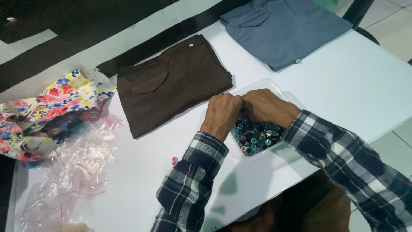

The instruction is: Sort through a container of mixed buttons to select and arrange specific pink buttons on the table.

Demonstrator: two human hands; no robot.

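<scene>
Working over the clear plastic tray (274,86) of small coloured buttons near the table's (352,81) front edge, our left hand (223,112) and right hand (265,105) pinch together, on what we cannot tell, while the folded brown trousers (171,83) beside lie untouched.

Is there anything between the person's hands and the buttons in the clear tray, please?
Nothing visible. The tray has no lid, and the left hand and right hand are already over it, right above the buttons; their fingertips are hidden.
</scene>
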